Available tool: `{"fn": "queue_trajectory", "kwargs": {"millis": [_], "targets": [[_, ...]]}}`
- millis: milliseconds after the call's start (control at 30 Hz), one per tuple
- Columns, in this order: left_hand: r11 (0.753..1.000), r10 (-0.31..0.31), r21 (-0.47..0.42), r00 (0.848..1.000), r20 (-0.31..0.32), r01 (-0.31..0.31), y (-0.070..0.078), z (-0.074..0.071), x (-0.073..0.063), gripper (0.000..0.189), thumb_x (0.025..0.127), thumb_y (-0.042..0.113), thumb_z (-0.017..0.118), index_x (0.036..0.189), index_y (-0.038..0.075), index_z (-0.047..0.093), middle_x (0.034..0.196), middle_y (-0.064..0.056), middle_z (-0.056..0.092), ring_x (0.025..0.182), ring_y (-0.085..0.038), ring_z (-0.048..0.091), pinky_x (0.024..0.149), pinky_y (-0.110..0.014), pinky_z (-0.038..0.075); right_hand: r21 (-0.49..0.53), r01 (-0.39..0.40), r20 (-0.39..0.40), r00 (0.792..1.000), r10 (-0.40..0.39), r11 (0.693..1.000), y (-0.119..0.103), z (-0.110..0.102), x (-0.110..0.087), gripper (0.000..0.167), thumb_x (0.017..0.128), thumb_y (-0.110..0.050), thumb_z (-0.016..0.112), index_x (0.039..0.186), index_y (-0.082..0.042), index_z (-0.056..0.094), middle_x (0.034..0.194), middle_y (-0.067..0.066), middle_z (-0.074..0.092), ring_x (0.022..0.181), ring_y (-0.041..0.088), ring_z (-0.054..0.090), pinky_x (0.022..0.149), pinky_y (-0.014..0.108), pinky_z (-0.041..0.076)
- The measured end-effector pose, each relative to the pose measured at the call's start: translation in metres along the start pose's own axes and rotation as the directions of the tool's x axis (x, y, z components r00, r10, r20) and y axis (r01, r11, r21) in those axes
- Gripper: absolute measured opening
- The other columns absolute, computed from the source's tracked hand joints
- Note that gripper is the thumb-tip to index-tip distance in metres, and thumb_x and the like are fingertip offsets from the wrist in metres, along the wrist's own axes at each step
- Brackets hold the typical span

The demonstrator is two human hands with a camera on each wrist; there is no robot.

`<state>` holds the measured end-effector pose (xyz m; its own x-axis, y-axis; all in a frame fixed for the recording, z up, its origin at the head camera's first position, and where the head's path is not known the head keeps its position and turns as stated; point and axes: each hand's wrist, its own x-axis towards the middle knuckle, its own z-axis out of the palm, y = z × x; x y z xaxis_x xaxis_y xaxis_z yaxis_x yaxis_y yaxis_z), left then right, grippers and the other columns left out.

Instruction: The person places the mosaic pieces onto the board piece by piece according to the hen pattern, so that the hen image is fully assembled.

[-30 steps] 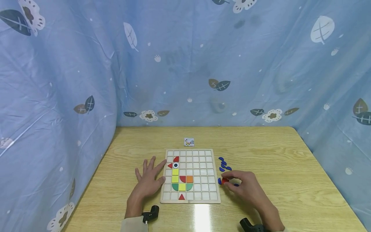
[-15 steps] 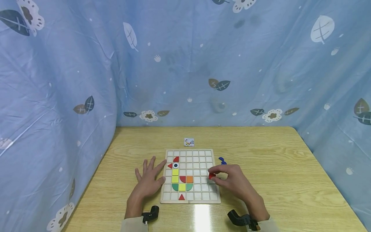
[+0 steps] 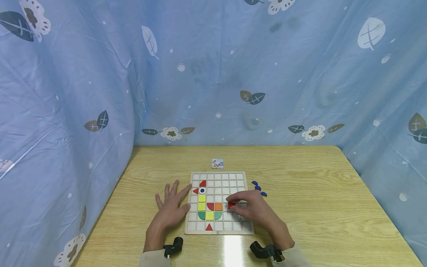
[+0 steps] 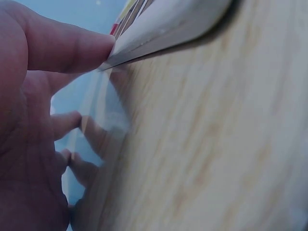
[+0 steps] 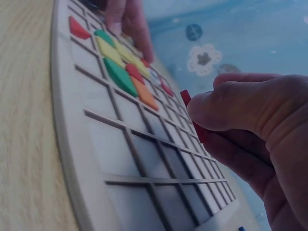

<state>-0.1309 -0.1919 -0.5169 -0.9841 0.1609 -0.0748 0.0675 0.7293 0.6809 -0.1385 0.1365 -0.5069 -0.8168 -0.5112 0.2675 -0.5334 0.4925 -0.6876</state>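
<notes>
A wooden grid board (image 3: pixel 237 225) lies on the table, with several coloured tiles set in its left half. Among them are an orange square (image 3: pixel 218 206), a yellow square (image 3: pixel 209 215) and an eye tile (image 3: pixel 202 190). My right hand (image 3: pixel 255 207) pinches a red tile (image 3: pixel 231 205) between thumb and fingers, over the grid just right of the orange square. In the right wrist view this red tile (image 5: pixel 199 132) is tilted and apart from the board; its outline is partly hidden. With spread fingers, my left hand (image 3: pixel 171 209) rests on the table, touching the board's left edge.
Blue half-round tiles (image 3: pixel 258 188) lie right of the board; my right hand may hide more. A small printed pattern card (image 3: pixel 217 163) sits behind the board. A blue patterned curtain (image 3: pixel 213 74) hangs around the wooden table (image 3: pixel 317 185).
My right hand has carried the red tile leftward, from beside the blue tiles right of the board to over the grid near the orange square. The left hand has stayed still.
</notes>
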Motion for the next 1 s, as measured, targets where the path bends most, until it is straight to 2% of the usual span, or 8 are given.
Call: {"fn": "queue_trajectory", "kwargs": {"millis": [300, 600, 800, 1000], "targets": [[1.0, -0.003, 0.003, 1.0, -0.003, 0.003, 0.002, -0.001, 0.0, 0.067, 0.1, 0.014, 0.068, 0.165, 0.019, 0.053, 0.181, -0.028, 0.016, 0.166, -0.059, -0.006, 0.119, -0.085, -0.019, -0.019, 0.009, 0.037, 0.999, -0.009, 1.0, 0.004, 0.015, 0.006, 0.025, 0.093, -0.001, 0.083, 0.116, -0.011, 0.085, 0.112, -0.001, 0.085, 0.104, 0.011, 0.079, 0.093, 0.034, 0.065], [1.0, -0.005, 0.003, 1.0, 0.001, 0.005, 0.002, -0.001, -0.001, 0.067, 0.1, 0.014, 0.068, 0.165, 0.02, 0.052, 0.181, -0.027, 0.015, 0.166, -0.058, -0.006, 0.119, -0.084, -0.019, -0.113, 0.01, 0.041, 0.999, -0.005, 0.994, 0.0, 0.021, 0.011, 0.028, 0.092, -0.005, 0.086, 0.118, -0.015, 0.085, 0.113, -0.004, 0.085, 0.106, 0.01, 0.078, 0.095, 0.036, 0.065], [1.0, -0.001, 0.001, 1.0, 0.002, 0.001, 0.002, -0.001, -0.001, 0.067, 0.101, 0.014, 0.068, 0.165, 0.02, 0.052, 0.181, -0.027, 0.016, 0.166, -0.058, -0.006, 0.119, -0.084, -0.019, -0.149, 0.013, 0.012, 1.0, -0.011, 0.989, 0.0, 0.023, 0.011, 0.029, 0.092, -0.003, 0.085, 0.119, -0.013, 0.085, 0.114, -0.002, 0.085, 0.11, 0.015, 0.08, 0.096, 0.038, 0.065], [1.0, -0.005, 0.005, 1.0, 0.003, 0.005, 0.003, -0.002, -0.001, 0.066, 0.101, 0.015, 0.068, 0.165, 0.02, 0.052, 0.181, -0.027, 0.016, 0.166, -0.058, -0.006, 0.119, -0.084, -0.019, -0.148, 0.033, -0.022, 0.999, -0.037, 0.988, 0.003, 0.024, 0.011, 0.03, 0.088, 0.004, 0.085, 0.116, -0.009, 0.086, 0.11, 0.002, 0.086, 0.105, 0.019, 0.082, 0.091, 0.036, 0.067]]}}
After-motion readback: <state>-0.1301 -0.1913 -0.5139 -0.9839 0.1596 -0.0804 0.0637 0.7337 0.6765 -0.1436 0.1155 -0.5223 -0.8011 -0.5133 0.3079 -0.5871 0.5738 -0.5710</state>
